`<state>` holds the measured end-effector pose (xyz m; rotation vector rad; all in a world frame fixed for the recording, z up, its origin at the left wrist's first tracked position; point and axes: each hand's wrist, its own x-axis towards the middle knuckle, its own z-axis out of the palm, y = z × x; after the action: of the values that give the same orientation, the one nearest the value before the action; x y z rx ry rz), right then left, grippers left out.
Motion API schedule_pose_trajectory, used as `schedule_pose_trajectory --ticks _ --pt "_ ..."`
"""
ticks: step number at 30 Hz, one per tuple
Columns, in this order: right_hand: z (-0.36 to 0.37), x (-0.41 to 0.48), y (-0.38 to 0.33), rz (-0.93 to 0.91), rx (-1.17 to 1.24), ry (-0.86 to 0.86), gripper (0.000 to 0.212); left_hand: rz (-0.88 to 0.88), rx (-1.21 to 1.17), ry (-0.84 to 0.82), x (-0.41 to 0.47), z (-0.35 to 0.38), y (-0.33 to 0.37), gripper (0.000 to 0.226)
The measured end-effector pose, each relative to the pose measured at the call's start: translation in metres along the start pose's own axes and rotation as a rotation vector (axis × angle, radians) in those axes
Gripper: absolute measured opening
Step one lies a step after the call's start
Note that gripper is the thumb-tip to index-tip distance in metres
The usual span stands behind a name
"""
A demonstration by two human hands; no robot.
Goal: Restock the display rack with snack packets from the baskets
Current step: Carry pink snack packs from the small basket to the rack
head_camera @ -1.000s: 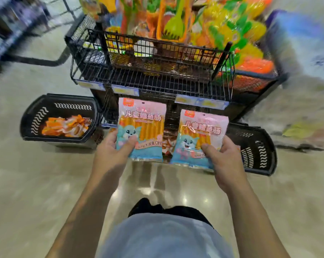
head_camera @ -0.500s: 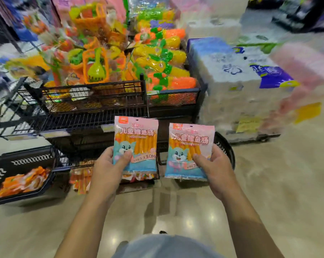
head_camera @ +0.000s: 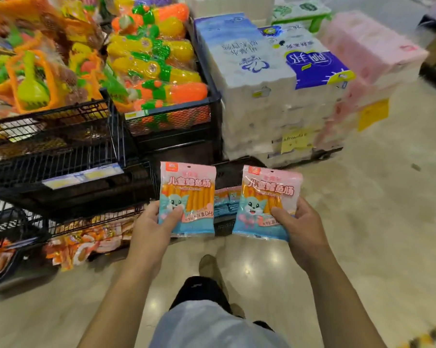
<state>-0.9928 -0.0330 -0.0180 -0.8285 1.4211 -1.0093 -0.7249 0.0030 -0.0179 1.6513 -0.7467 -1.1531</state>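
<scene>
Pink "儿童鳕鱼肠" packet (head_camera: 187, 197) in each hand (head_camera: 153, 231)

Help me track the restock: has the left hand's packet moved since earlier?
Yes. The left packet shifted rightward, from under the rack's price tags to right of them.

1. Left hand (head_camera: 151, 229) grips the left packet (head_camera: 189, 194) upright; right hand (head_camera: 304, 229) grips the right packet (head_camera: 269, 197) beside it, with a gap between them.
2. Display rack (head_camera: 61, 156) stands left of the hands, shelves one above another; loose packets (head_camera: 86, 239) lie on its bottom shelf.
3. Far-left basket (head_camera: 1, 228) sits on the floor (head_camera: 362, 247) by the rack's foot, packets inside.
4. Second basket (head_camera: 228, 173) sits behind the held packets; more packets (head_camera: 228, 197) in it show through the gap.
5. Toy crate (head_camera: 176, 119) stands behind the rack, toys (head_camera: 156, 59) piled in it.
6. Tissue stack (head_camera: 262, 84) stands just right of the crate.
</scene>
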Motion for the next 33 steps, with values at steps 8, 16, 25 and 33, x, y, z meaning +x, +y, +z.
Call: schedule_pose_trajectory --ticks 8,16,25,33 --pt "-0.021 0.096 0.002 0.055 -0.110 0.033 0.019 -0.118 0.003 -0.009 0.087 0.049 -0.017 0.014" --pt "-0.014 0.217 0.015 0.202 -0.175 0.018 0.021 -0.249 -0.022 -0.014 0.200 0.108 -0.036 0.017" --pt "-0.005 0.347 0.090 0.338 -0.181 -0.003 0.024 -0.455 -0.057 0.062 0.302 0.151 -0.125 0.015" --pt "0.000 0.470 0.210 0.430 -0.255 -0.056 0.025 -0.532 -0.041 0.166 0.398 0.195 -0.258 0.011"
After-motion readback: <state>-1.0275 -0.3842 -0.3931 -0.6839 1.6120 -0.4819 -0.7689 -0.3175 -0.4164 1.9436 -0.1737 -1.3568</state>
